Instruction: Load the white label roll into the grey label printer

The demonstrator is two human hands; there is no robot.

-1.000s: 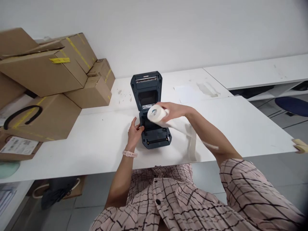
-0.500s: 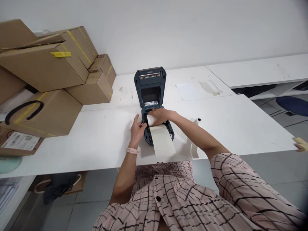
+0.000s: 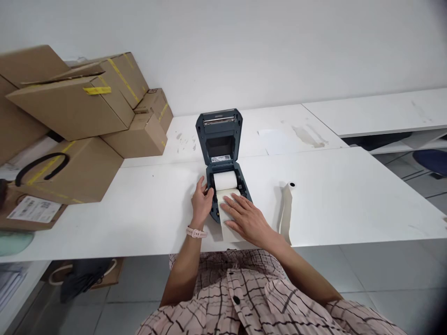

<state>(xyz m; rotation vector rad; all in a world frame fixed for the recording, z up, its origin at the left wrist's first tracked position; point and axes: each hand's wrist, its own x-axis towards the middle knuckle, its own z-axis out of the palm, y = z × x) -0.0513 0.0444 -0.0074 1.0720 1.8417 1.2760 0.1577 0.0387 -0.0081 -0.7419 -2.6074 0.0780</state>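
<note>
A dark label printer (image 3: 219, 135) stands on the white table with its lid raised. Inside it lies a white paper roll (image 3: 225, 180), and a strip of paper (image 3: 228, 232) runs from it over the printer's front toward the table edge. My right hand (image 3: 244, 216) lies flat on that strip, fingers spread. On the printer's left side rests my left hand (image 3: 202, 200), thumb and fingers apart at the edge of the base. To the right, a thin roll with a loose curled strip (image 3: 286, 211) is on the table.
Cardboard boxes (image 3: 84, 107) with yellow tape are stacked at the left of the white table (image 3: 150, 204). A white sheet (image 3: 274, 141) lies behind the printer to the right. A blue stool (image 3: 431, 160) stands at the far right.
My right hand has moved off the roll inside the printer, down onto the paper strip, uncovering the roll. My left hand has stayed at the printer's side. The view has shifted slightly.
</note>
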